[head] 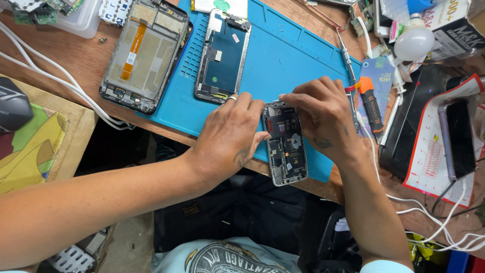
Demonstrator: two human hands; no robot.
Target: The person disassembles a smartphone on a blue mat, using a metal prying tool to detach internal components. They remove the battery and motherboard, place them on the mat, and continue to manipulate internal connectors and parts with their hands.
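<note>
Both hands work on the opened phone (285, 144) at the blue mat's (283, 55) edge: left hand (230, 134) grasping its side, right hand (323, 114) fingers pinching its top corner, apparently mid-disassembly, calling for steady, delicate prying.

light: bright, even | shadows: soft, under forearms | focus: sharp centre | edges: wide-angle bending | glare: slight on bulb (413, 43)
</note>
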